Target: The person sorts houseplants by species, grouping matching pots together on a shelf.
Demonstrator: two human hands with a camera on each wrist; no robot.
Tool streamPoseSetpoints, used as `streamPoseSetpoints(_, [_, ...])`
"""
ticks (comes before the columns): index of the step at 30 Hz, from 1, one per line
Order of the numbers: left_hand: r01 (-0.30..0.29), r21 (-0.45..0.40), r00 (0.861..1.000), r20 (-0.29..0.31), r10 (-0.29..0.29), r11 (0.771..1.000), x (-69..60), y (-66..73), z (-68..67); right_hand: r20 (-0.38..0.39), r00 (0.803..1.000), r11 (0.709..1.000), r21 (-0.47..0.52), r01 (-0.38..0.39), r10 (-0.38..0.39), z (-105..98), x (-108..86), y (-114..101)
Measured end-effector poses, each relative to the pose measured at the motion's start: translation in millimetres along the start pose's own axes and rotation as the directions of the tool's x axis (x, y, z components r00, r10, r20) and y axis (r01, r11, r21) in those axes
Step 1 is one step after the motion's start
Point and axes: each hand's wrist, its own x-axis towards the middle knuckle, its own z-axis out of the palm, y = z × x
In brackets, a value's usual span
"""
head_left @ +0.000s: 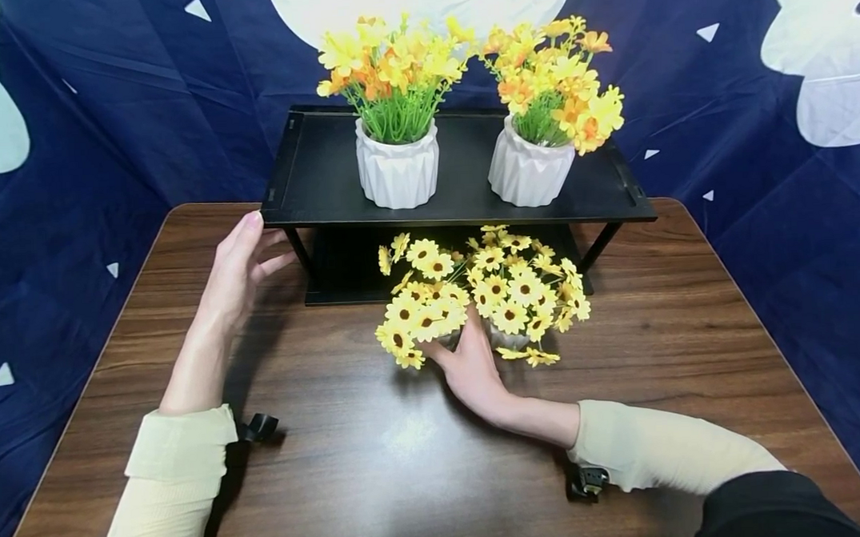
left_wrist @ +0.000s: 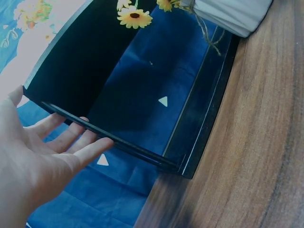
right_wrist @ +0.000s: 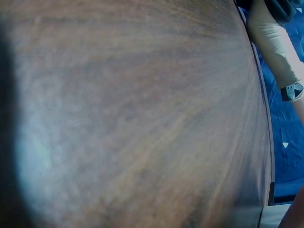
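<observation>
A black two-tier shelf stands at the back of the table. My left hand holds its left end, thumb at the upper board's front corner and fingers at the side post. In front of the shelf, my right hand grips the left pot of yellow daisies, its thumb across the pot's front. The right pot of daisies stands beside that hand. Blossoms hide most of both pots; a white pot tied with twine shows in the left wrist view. The right wrist view shows neither pot clearly.
On the upper board stand two white ribbed pots, left and right, with yellow and orange flowers. The brown wooden table has rounded back corners. A dark blue patterned cloth hangs behind and beside it.
</observation>
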Motion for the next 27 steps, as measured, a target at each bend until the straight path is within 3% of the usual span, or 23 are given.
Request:
streamPoseSetpoints(12, [0.0,-0.003,1.0,0.003,0.0,1.0,-0.2,0.0,1.8,-0.026,1.0,1.0,0.02,0.01,-0.01,-1,0.7,-1])
streamPoseSetpoints(27, [-0.001,-0.006,1.0,-0.007,0.001,1.0,-0.5,0.2,1.2,-0.019,0.994,0.994,0.041,0.106,-0.106,6,4.1,-10])
